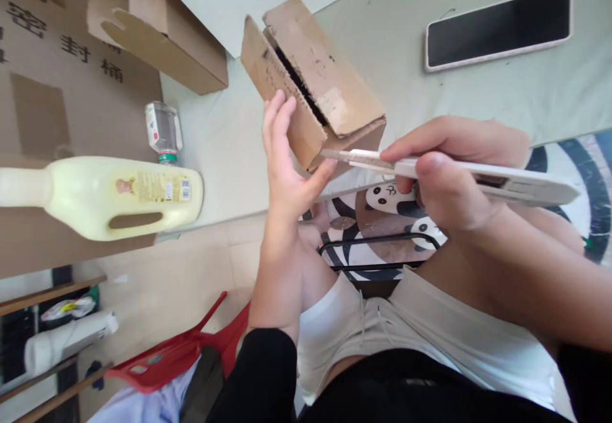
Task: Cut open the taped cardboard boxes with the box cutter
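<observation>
Head view: one box (pixel 335 72) at centre, tilted, with one slit between two flaps. One left hand (pixel 287 177) clasping its near left corner, thumb spread from the fingers. One right hand (pixel 456 203) pinching one cutter (pixel 530 187), blade tip at the near end; contact hard to tell. Far right, one phone (pixel 500 27) on the table (pixel 406 88). To the left, one jug (pixel 95 187), one bottle (pixel 166 131) and one printed carton (pixel 109 133).

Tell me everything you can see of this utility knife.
The utility knife has a slim white body that looks plastic, a darker patch along its side, and a thin blade extended. The right hand grips it, blade pointing left at the near end of the cardboard box, by the left hand; contact is unclear.
</observation>
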A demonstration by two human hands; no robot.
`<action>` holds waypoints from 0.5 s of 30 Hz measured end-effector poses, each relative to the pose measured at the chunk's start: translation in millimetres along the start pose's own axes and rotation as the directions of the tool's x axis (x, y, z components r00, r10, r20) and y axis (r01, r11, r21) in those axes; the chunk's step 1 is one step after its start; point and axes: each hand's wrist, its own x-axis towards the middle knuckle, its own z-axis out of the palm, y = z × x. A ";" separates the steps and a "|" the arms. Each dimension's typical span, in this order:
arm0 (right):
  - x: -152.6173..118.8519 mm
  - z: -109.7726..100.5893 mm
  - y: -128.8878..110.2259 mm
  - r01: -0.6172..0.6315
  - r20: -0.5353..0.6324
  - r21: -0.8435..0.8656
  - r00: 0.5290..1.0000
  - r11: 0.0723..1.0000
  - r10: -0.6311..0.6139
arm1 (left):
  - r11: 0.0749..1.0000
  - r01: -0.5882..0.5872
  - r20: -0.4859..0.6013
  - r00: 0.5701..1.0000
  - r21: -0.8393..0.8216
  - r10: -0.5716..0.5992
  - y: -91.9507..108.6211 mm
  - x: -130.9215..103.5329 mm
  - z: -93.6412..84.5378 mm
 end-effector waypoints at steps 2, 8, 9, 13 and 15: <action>-0.7 -5.6 3.6 0.064 -0.145 0.044 0.988 0.997 -0.057 | 1.000 0.002 -0.029 1.000 -0.005 -0.002 3.0 -5.2 2.8; 4.0 -27.7 27.2 0.153 -0.241 -0.100 0.955 0.983 -0.173 | 0.999 0.021 -0.311 0.950 0.026 -0.012 -1.9 -17.0 11.8; 5.3 -31.9 30.5 0.103 -0.181 -0.174 0.974 0.979 -0.135 | 0.999 0.031 -0.371 0.929 0.041 -0.013 -3.5 -18.1 12.1; 12.6 -46.0 42.0 -0.118 0.054 -0.577 0.982 0.808 0.182 | 0.988 0.154 -0.578 0.806 -0.001 -0.126 -5.9 -23.9 10.7; 16.4 -49.6 49.1 -0.100 0.170 -0.712 0.936 0.695 0.308 | 0.961 0.223 -0.633 0.724 -0.163 -0.275 -5.6 -30.3 8.9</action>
